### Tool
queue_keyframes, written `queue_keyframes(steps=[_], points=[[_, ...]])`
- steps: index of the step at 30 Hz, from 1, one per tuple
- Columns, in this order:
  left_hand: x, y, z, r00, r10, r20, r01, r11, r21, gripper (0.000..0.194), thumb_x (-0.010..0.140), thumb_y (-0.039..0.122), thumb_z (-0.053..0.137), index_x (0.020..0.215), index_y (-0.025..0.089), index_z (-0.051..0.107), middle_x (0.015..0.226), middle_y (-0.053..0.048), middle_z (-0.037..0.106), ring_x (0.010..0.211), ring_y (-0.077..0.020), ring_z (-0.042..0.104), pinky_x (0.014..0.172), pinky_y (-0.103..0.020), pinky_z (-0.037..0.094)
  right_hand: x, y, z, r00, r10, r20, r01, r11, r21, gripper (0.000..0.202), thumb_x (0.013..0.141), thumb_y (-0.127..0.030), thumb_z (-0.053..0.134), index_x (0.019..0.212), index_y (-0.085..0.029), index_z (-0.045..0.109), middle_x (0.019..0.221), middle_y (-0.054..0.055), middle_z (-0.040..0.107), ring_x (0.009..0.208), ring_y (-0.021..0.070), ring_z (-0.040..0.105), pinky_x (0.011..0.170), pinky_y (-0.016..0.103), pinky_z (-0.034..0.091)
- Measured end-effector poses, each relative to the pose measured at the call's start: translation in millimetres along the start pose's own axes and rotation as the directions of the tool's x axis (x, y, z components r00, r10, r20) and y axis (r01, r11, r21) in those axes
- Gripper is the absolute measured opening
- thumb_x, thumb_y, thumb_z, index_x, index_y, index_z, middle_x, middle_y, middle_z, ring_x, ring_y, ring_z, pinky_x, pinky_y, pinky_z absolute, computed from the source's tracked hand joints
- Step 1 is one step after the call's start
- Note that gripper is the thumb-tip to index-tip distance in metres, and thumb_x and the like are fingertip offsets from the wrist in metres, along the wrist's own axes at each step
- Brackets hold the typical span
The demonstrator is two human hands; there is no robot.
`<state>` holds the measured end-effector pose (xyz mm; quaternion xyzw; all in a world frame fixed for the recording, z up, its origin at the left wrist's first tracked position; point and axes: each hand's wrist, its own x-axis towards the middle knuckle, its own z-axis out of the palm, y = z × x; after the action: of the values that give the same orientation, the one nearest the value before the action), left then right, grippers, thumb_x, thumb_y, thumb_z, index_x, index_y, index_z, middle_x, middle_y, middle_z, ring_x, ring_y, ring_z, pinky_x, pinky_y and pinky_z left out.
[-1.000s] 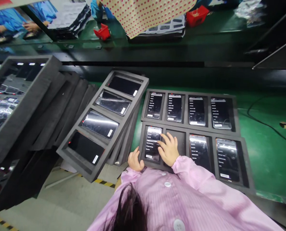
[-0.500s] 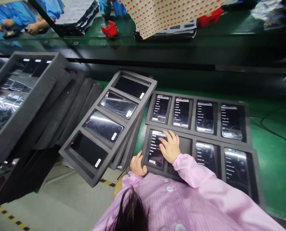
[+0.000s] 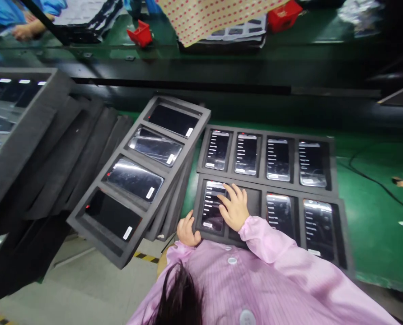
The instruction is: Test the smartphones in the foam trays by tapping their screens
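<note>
My right hand (image 3: 234, 208) is spread over the nearer foam tray (image 3: 244, 237), its fingertips at the right side of a smartphone (image 3: 212, 212) whose lit screen lists lines of white text. It holds nothing; whether a fingertip touches the glass, I cannot tell. My left hand (image 3: 188, 230) rests at the left edge of this tray, thumb apart from the fingers. To the right of my right hand is a tray pocket (image 3: 252, 201) with no phone in it. Two more lit phones, a middle one (image 3: 280, 216) and a right one (image 3: 318, 228), lie in the same tray.
Behind lies another foam tray (image 3: 195, 155) of lit phones. A tilted foam tray (image 3: 120, 259) of dark phones tops a stack on the left. More foam trays (image 3: 64, 83) stand far left. Red bins (image 3: 141, 34) and a co-worker's hand (image 3: 23, 32) are across the bench. A cable (image 3: 374, 180) lies right.
The whole scene has shifted left and slightly up in view as my head turned. My right hand stays over the same phone, and my left hand stays at the tray edge.
</note>
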<state>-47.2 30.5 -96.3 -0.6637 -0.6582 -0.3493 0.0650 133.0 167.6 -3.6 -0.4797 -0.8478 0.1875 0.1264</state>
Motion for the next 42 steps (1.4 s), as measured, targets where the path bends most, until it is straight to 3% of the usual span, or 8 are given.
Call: queue_keyframes(steps=[4, 9, 19, 24, 28, 31, 37, 42], points=[[2, -6, 1.4, 1.000, 0.008, 0.009, -0.008, 1.000, 0.008, 0.041, 0.083, 0.044, 0.029, 0.105, 0.016, 0.048, 0.105, -0.016, 0.063, 0.084, -0.0208, 0.060, 0.070, -0.034, 0.042, -34, 26, -18, 0.979, 0.124, -0.162, -0.131, 0.991, -0.035, 0.029, 0.083, -0.026, 0.039, 0.099, -0.021, 0.063, 0.129, 0.010, 0.045, 0.124, 0.0311, 0.028, 0.096, 0.056, 0.025], [1, -13, 4.0, 0.999, 0.033, 0.016, -0.034, 0.999, 0.022, 0.039, 0.081, 0.042, 0.033, 0.105, 0.015, 0.048, 0.105, -0.016, 0.063, 0.080, -0.0205, 0.059, 0.069, -0.033, 0.041, -81, 70, -35, 0.898, 0.294, -0.327, -0.333, 0.941, -0.067, 0.028, 0.082, -0.024, 0.039, 0.092, -0.020, 0.065, 0.121, 0.010, 0.048, 0.121, 0.0305, 0.032, 0.094, 0.051, 0.032], [0, -18, 7.0, 0.996, -0.092, 0.020, 0.092, 0.995, 0.025, 0.045, 0.077, 0.052, 0.032, 0.096, 0.017, 0.052, 0.101, -0.014, 0.064, 0.078, -0.0209, 0.058, 0.070, -0.034, 0.040, -104, 93, -38, 0.844, 0.437, -0.311, -0.488, 0.866, -0.108, 0.032, 0.083, -0.029, 0.038, 0.100, -0.024, 0.064, 0.132, 0.010, 0.040, 0.122, 0.0352, 0.028, 0.090, 0.060, 0.029], [2, -16, 5.9, 0.992, -0.124, 0.037, 0.122, 0.992, 0.035, 0.044, 0.077, 0.050, 0.034, 0.098, 0.016, 0.053, 0.101, -0.014, 0.063, 0.083, -0.0229, 0.056, 0.072, -0.036, 0.040, -128, 115, -52, 0.736, 0.494, -0.462, -0.584, 0.809, -0.065, 0.031, 0.083, -0.026, 0.037, 0.091, -0.021, 0.066, 0.124, 0.010, 0.046, 0.119, 0.0323, 0.033, 0.091, 0.055, 0.032], [4, -15, 5.1, 0.992, -0.118, 0.037, 0.116, 0.992, 0.042, 0.040, 0.076, 0.045, 0.037, 0.100, 0.016, 0.052, 0.103, -0.014, 0.063, 0.082, -0.0232, 0.056, 0.072, -0.037, 0.041, -147, 134, -60, 0.668, 0.541, -0.511, -0.646, 0.763, -0.037, 0.031, 0.083, -0.025, 0.037, 0.088, -0.020, 0.067, 0.121, 0.011, 0.049, 0.118, 0.0321, 0.035, 0.091, 0.053, 0.034], [5, -14, 4.3, 0.995, -0.095, 0.040, 0.093, 0.994, 0.057, 0.038, 0.076, 0.040, 0.038, 0.103, 0.016, 0.050, 0.104, -0.014, 0.062, 0.083, -0.0235, 0.055, 0.073, -0.037, 0.040, -150, 138, -61, 0.665, 0.550, -0.505, -0.642, 0.767, -0.012, 0.031, 0.083, -0.025, 0.037, 0.089, -0.020, 0.067, 0.121, 0.011, 0.049, 0.119, 0.0315, 0.034, 0.092, 0.053, 0.033], [7, -14, 3.3, 0.992, -0.108, 0.060, 0.104, 0.992, 0.067, 0.037, 0.074, 0.036, 0.039, 0.103, 0.016, 0.050, 0.103, -0.014, 0.062, 0.082, -0.0238, 0.054, 0.074, -0.038, 0.040, -135, 131, -56, 0.723, 0.516, -0.459, -0.581, 0.814, 0.000, 0.031, 0.082, -0.024, 0.037, 0.089, -0.021, 0.067, 0.121, 0.009, 0.050, 0.118, 0.0289, 0.036, 0.093, 0.049, 0.033], [7, -14, 2.6, 0.984, -0.163, 0.075, 0.157, 0.985, 0.074, 0.038, 0.073, 0.039, 0.040, 0.099, 0.015, 0.052, 0.102, -0.013, 0.062, 0.081, -0.0222, 0.054, 0.073, -0.036, 0.040, -140, 146, -57, 0.680, 0.549, -0.485, -0.619, 0.785, 0.020, 0.032, 0.082, -0.025, 0.036, 0.088, -0.021, 0.067, 0.119, 0.008, 0.052, 0.117, 0.0274, 0.035, 0.094, 0.048, 0.032]])
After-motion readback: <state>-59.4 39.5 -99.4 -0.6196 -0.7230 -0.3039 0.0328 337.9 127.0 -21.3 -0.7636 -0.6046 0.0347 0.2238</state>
